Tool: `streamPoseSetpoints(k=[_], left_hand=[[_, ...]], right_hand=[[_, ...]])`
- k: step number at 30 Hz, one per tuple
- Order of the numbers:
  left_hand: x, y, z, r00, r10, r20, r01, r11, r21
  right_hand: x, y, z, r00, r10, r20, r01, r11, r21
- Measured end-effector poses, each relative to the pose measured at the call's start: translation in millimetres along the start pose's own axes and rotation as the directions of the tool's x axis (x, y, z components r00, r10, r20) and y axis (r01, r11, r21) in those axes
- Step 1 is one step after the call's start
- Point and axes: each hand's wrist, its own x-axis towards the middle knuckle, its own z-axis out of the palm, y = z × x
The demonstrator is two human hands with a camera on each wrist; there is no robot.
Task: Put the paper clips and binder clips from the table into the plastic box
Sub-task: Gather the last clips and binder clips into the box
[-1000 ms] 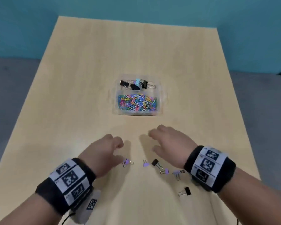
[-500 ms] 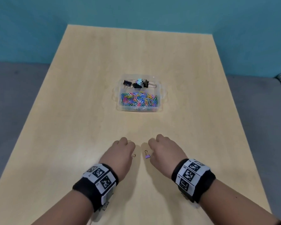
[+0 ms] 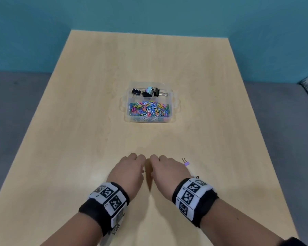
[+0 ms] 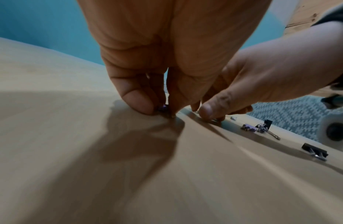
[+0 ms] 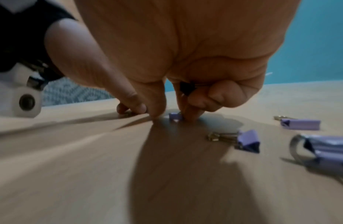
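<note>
On the table [image 3: 96, 103], well short of the plastic box [image 3: 172, 110], both hands worked. Left hand [image 3: 128, 172] pinched a purple binder clip [image 4: 163, 108]; right hand [image 5: 185, 68], a black clip [image 5: 186, 89] curled inside, nipped another purple one [image 5: 175, 117]. Best lifted straight, grips firm.

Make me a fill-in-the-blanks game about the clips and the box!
The plastic box has ____ compartments.
The colourful heap in the box is made of ____ clips.
The loose binder clip on the table beside the right hand is ____.
Missing words: two; paper; purple.
</note>
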Motion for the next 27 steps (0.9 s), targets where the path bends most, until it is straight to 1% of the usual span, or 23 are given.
streamPoseSetpoints(k=[2, 4, 7, 9, 10, 11, 12, 13, 14, 15, 16, 17, 18, 20, 21, 22, 24, 25, 26, 27], left_hand=[[0.2, 4.6, -0.9, 1.000, -0.009, 0.007, 0.009, 1.000, 0.027], [1.7, 9.1, 0.3, 1.000, -0.023, 0.017, 0.023, 0.999, 0.046], [5.0, 11.0, 1.7, 0.998, -0.058, -0.025, 0.058, 0.998, -0.002], [7.6, 6.5, -1.2, 0.991, -0.114, -0.063, 0.105, 0.984, -0.141], [10.0, 3.9, -5.3, 0.985, -0.159, -0.068, 0.137, 0.958, -0.253], [14.1, 0.3, -10.5, 0.975, -0.213, -0.069, 0.173, 0.911, -0.375], [20.5, -3.6, -17.5, 0.961, -0.269, -0.066, 0.207, 0.856, -0.474], [29.2, -7.7, -25.5, 0.948, -0.313, -0.064, 0.229, 0.806, -0.546], [39.4, -10.9, -36.3, 0.938, -0.341, -0.063, 0.235, 0.759, -0.608], [52.0, -13.2, -48.9, 0.933, -0.352, -0.081, 0.216, 0.723, -0.657], [67.0, -14.8, -62.7, 0.928, -0.355, -0.115, 0.186, 0.707, -0.682], [83.9, -16.1, -77.7, 0.925, -0.342, -0.163, 0.149, 0.725, -0.673], [101.6, -16.7, -92.2, 0.921, -0.325, -0.214, 0.127, 0.771, -0.624], [138.2, -14.5, -119.3, 0.906, -0.292, -0.307, 0.112, 0.864, -0.490], [154.2, -11.4, -130.2, 0.899, -0.281, -0.335, 0.113, 0.889, -0.444], [168.8, -8.0, -137.8, 0.897, -0.272, -0.348, 0.113, 0.903, -0.416], [188.9, -2.4, -144.6, 0.905, -0.256, -0.341, 0.111, 0.913, -0.393], [194.6, -1.4, -144.4, 0.912, -0.247, -0.329, 0.105, 0.913, -0.395], [197.0, -2.2, -142.6, 0.918, -0.235, -0.320, 0.093, 0.911, -0.402], [196.5, -3.7, -140.6, 0.921, -0.219, -0.321, 0.073, 0.908, -0.412]], right_hand=[[5.1, -1.0, 1.5, 1.000, 0.011, 0.022, -0.010, 1.000, -0.015], [8.9, -1.7, -1.0, 0.999, 0.028, 0.025, -0.028, 0.999, 0.014], [12.8, -1.1, -6.1, 0.999, 0.012, 0.036, -0.013, 0.999, 0.032], [19.5, 6.5, -14.2, 0.998, 0.036, 0.055, -0.042, 0.991, 0.124], [24.2, 12.5, -21.6, 0.996, 0.075, 0.044, -0.083, 0.972, 0.219], [31.7, 20.5, -29.1, 0.991, 0.132, 0.033, -0.135, 0.927, 0.349], [39.9, 30.0, -38.7, 0.977, 0.213, 0.019, -0.188, 0.811, 0.554], [48.9, 39.6, -50.0, 0.950, 0.307, 0.056, -0.232, 0.576, 0.784], [58.4, 47.7, -62.2, 0.921, 0.354, 0.160, -0.253, 0.236, 0.938], [68.8, 55.1, -75.3, 0.906, 0.338, 0.255, -0.239, -0.090, 0.967], [79.5, 62.2, -87.8, 0.902, 0.314, 0.296, -0.204, -0.293, 0.934], [92.4, 68.0, -98.9, 0.901, 0.317, 0.296, -0.181, -0.345, 0.921], [105.0, 71.3, -109.9, 0.900, 0.341, 0.270, -0.160, -0.318, 0.935], [131.4, 72.6, -130.2, 0.888, 0.427, 0.173, -0.111, -0.166, 0.980], [143.8, 72.3, -138.6, 0.876, 0.463, 0.133, -0.097, -0.101, 0.990], [154.2, 71.7, -146.6, 0.872, 0.476, 0.119, -0.098, -0.067, 0.993], [168.1, 69.2, -160.9, 0.883, 0.447, 0.143, -0.150, -0.020, 0.988], [172.1, 69.1, -165.3, 0.890, 0.427, 0.159, -0.191, 0.033, 0.981], [174.7, 70.2, -168.0, 0.894, 0.416, 0.167, -0.235, 0.118, 0.965], [175.0, 72.3, -168.9, 0.890, 0.428, 0.155, -0.276, 0.238, 0.931]])
